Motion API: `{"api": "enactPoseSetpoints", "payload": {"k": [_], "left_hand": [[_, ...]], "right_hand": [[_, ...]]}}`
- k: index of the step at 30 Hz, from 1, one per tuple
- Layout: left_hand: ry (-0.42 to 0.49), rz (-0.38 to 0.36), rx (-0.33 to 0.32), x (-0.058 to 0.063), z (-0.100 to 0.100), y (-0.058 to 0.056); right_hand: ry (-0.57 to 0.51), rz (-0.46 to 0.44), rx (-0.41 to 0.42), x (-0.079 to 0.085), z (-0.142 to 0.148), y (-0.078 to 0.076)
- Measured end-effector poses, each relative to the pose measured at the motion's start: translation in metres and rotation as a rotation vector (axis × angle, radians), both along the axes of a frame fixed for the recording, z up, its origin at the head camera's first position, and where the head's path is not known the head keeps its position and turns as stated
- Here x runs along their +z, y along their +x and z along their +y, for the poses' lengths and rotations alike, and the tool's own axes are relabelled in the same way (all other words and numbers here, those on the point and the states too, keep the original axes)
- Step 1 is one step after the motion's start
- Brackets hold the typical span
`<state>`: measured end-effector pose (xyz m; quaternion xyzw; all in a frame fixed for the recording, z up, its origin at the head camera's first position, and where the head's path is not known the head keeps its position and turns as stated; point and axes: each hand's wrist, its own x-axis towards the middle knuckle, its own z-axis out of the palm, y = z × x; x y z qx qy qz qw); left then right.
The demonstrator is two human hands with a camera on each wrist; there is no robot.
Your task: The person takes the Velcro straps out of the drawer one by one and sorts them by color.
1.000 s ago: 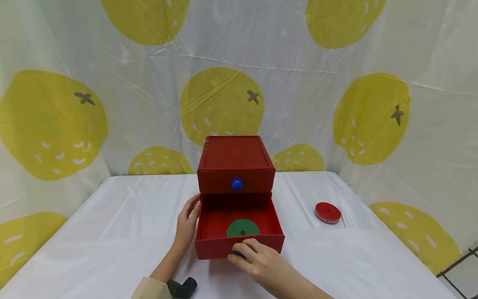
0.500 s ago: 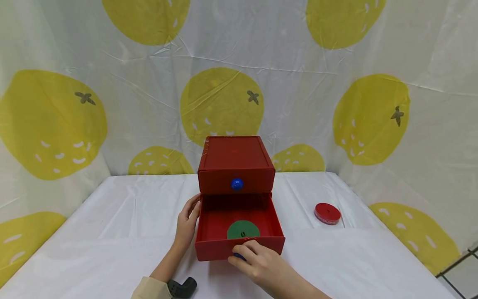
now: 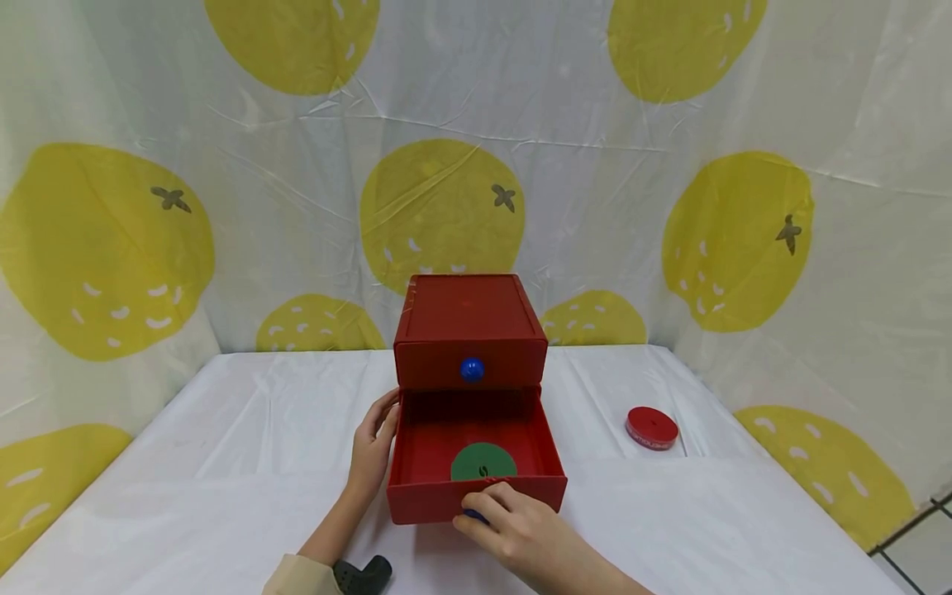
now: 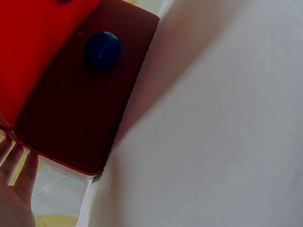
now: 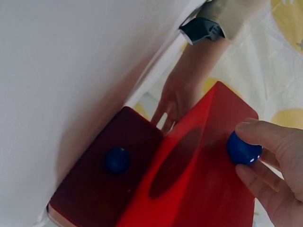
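Note:
A red two-drawer cabinet (image 3: 471,307) stands in the middle of the table. Its upper drawer (image 3: 431,366) is closed, and a blue knob (image 3: 472,369) sits on that front. The lower drawer (image 3: 416,501) is pulled out, with a flat green disc (image 3: 483,461) bearing a dark mark inside, near the front. My right hand (image 3: 516,529) pinches the lower drawer's blue knob (image 5: 244,148) between thumb and fingers. On the cabinet's left side my left hand (image 3: 372,450) rests with extended fingers, whose tips touch its edge in the left wrist view.
A red roll of ribbon or tape (image 3: 652,428) lies on the white-covered table (image 3: 669,529) to the right of the cabinet. Behind hangs a white curtain (image 3: 580,207) with yellow fruit prints. A dark band (image 3: 363,575) is around my left wrist.

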<state>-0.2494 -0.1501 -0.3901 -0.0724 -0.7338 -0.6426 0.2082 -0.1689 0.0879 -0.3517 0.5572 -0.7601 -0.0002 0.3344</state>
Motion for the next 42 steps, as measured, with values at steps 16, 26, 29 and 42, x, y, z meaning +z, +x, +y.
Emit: {"api": "enactPoseSetpoints", "payload": {"k": [16, 26, 29, 42], "left_hand": [[-0.023, 0.036, 0.018, -0.021, -0.005, -0.014], [-0.006, 0.035, 0.024, -0.022, -0.005, -0.016], [-0.01, 0.033, 0.022, -0.022, -0.005, -0.015], [0.001, 0.046, 0.019, -0.022, -0.005, -0.015]], "right_hand": [[-0.033, 0.058, 0.026, 0.0, 0.0, -0.001], [-0.075, 0.069, 0.061, 0.004, 0.001, -0.002], [-0.108, 0.084, 0.101, 0.005, 0.001, -0.003], [-0.216, 0.147, 0.277, 0.014, 0.003, -0.012]]}}
